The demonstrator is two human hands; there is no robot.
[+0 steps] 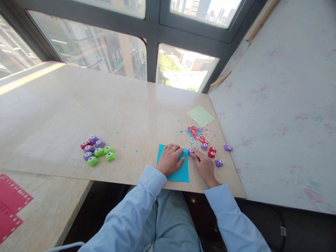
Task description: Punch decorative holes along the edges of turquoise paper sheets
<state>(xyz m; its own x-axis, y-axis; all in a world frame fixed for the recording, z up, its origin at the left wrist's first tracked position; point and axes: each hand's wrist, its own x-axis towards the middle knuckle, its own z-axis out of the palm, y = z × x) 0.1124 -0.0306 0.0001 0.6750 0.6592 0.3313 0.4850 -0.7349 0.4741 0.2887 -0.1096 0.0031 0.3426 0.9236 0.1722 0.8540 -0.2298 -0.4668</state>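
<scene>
A sheet of blue paper [181,174] lies near the front edge of the table. Flat on top of it, fingers stretched out, rests my left hand [170,159], with a ring on one finger. My right hand [205,166] grips a small purple craft punch [190,151] at the paper's right edge. Whether the paper sits in the punch's slot, I cannot tell. Just beyond that hand are another purple punch [204,147], a red punch [211,154] and a purple punch [218,163]. A heap of red and blue paper bits [195,132] lies behind them.
Several purple, green and red punches [99,152] are grouped at the left. A pale green sheet [201,116] lies at the back right. One purple punch [228,148] is by the patterned wall [278,133]. Punched pink sheets [13,196] lie on the lower left surface.
</scene>
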